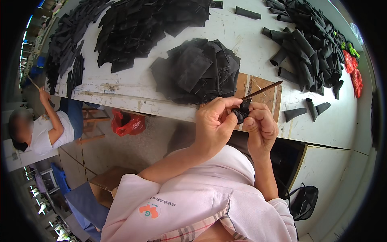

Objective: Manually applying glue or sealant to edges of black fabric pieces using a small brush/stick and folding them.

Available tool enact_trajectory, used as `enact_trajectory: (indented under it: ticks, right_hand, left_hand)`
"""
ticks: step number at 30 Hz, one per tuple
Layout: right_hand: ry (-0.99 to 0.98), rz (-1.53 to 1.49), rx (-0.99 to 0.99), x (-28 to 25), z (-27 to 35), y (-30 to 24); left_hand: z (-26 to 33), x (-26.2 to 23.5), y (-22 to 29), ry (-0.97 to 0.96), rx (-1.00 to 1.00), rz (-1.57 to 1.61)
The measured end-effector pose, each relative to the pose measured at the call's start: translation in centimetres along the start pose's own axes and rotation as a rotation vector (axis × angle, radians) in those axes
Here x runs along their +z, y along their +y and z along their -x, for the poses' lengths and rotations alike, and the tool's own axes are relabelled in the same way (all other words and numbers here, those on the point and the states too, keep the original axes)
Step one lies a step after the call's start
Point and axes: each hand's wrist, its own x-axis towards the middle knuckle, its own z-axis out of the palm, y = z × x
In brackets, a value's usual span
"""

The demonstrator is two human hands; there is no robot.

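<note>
Between my two hands, at the table's near edge, is a small black fabric piece (pixel 244 106), bunched and folded. My left hand (pixel 216 122) pinches it from the left with thumb and fingers. On the other side, my right hand (pixel 262 126) has its fingers curled and pressed against the same piece. A thin brown stick (pixel 264 88) with a pointed end slants up and right from just behind the piece; whether it is held or fixed to the table is hidden. Just beyond my left hand lies a heap of flat black fabric pieces (pixel 193 68).
The white table (pixel 322 125) carries a large spread of flat black pieces (pixel 141 28) at the far left and a pile of black fabric tubes (pixel 306 48) at the right. Red plastic bags (pixel 354 74) lie on the right edge. A co-worker (pixel 50 127) is at the left, near a red bag (pixel 128 123).
</note>
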Motion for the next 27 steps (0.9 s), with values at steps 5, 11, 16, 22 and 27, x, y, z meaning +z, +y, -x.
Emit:
enact_trajectory:
  ticks: [5, 11, 16, 22, 27]
  right_hand:
    - [-0.004, 0.1, 0.01, -0.1, -0.4, -0.8]
    - [-0.029, -0.379, 0.267, -1.6, -1.8, -3.1]
    - [-0.069, -0.265, 0.067, -3.0, -5.4, -6.8]
    - [-0.116, -0.556, 0.488, -5.2, -7.5, -3.2]
    - [-0.131, -0.772, 0.652, -3.6, -5.3, 2.6]
  left_hand:
    - [-0.1, 0.4, -0.2, 0.061, -0.112, 0.045]
    - [-1.9, -0.4, 2.5, -0.029, -0.283, 0.506]
    - [-4.3, 0.9, 7.1, -0.641, -0.341, 1.24]
    - [-7.6, 1.1, 4.4, -0.719, -0.603, 1.552]
    - [-6.6, 0.2, -1.8, -0.354, -0.758, 1.371]
